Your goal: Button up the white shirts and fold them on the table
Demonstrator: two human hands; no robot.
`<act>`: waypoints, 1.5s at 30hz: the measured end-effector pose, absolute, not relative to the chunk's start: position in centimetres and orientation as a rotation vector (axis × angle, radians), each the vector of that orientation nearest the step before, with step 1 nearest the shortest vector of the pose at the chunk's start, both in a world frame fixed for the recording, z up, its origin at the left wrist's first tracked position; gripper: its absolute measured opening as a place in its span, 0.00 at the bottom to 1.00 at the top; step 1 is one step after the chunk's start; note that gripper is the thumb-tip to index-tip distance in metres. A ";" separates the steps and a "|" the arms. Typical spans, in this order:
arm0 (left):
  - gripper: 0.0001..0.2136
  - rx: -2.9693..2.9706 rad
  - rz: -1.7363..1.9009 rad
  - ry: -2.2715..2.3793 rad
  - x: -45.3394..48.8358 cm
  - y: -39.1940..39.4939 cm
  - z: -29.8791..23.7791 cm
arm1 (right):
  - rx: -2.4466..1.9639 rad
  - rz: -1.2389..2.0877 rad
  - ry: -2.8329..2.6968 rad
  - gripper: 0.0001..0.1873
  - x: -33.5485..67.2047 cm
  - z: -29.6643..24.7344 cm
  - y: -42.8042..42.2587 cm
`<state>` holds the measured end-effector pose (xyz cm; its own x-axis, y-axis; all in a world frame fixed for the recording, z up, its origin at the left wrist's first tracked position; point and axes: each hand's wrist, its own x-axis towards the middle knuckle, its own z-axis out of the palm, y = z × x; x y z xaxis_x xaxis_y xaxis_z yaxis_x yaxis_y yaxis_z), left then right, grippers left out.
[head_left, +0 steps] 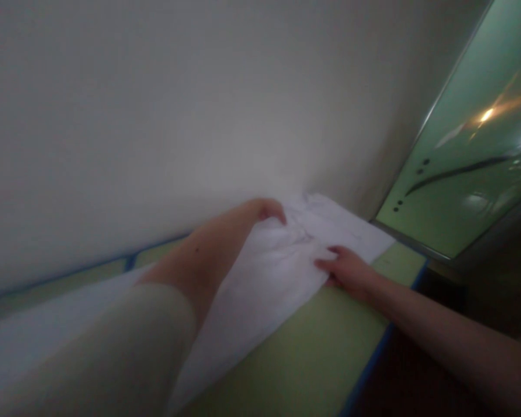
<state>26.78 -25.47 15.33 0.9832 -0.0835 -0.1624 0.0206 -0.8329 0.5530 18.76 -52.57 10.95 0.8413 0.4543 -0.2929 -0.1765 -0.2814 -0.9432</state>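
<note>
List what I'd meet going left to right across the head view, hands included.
Pale fabric sleeve → bare left hand → bare right hand → glossy green panel with dark marks. Left out, as they span several of these: crumpled white cloth, yellow-green surface with blue edging.

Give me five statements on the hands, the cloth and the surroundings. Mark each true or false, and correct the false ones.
1. The left hand and the right hand are both at the white cloth. True.
2. The white cloth is perfectly smooth between the hands. False: it is creased there.
3. The green surface has blue edging. True.
4. The glossy green panel is on the left of the picture. False: it is on the right.
5. The white cloth hides the whole green surface. False: part shows bare in the foreground.
</note>
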 end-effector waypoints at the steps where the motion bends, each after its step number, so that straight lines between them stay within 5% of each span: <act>1: 0.23 2.513 -0.287 -0.063 26.9 -25.3 15.6 | -1.763 0.591 -0.217 0.29 18.9 10.8 -52.5; 7: 0.24 2.350 -0.491 -0.252 28.0 -24.3 18.3 | -1.732 0.411 -0.292 0.23 21.1 10.9 -52.5; 13: 0.18 2.754 -0.438 -0.286 27.7 -22.6 22.1 | -1.505 0.367 -0.435 0.39 22.0 12.6 -50.1; 16: 0.16 2.985 -0.295 -0.208 27.7 -19.0 21.9 | -1.516 0.422 -0.584 0.36 22.8 11.9 -46.4; 29: 0.12 3.265 -0.079 -0.096 27.7 2.9 17.1 | -1.557 -0.066 -1.560 0.22 25.9 9.7 -23.6; 32: 0.12 3.212 -0.017 -0.090 24.0 7.1 14.0 | -1.498 -0.134 -1.859 0.21 22.6 7.2 -18.9; 37: 0.15 3.175 -0.022 0.237 16.2 9.2 6.9 | -1.431 -0.242 -2.438 0.06 15.7 1.4 -15.1; 45: 0.18 3.101 -0.104 0.601 12.5 7.9 1.9 | -1.179 -0.193 -2.703 0.15 14.7 0.7 -19.0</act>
<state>12.51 7.92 1.92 0.9255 0.3738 -0.0608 0.3725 -0.9275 -0.0313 14.71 -18.99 0.69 -0.6672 0.7113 0.2212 0.7355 0.6761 0.0446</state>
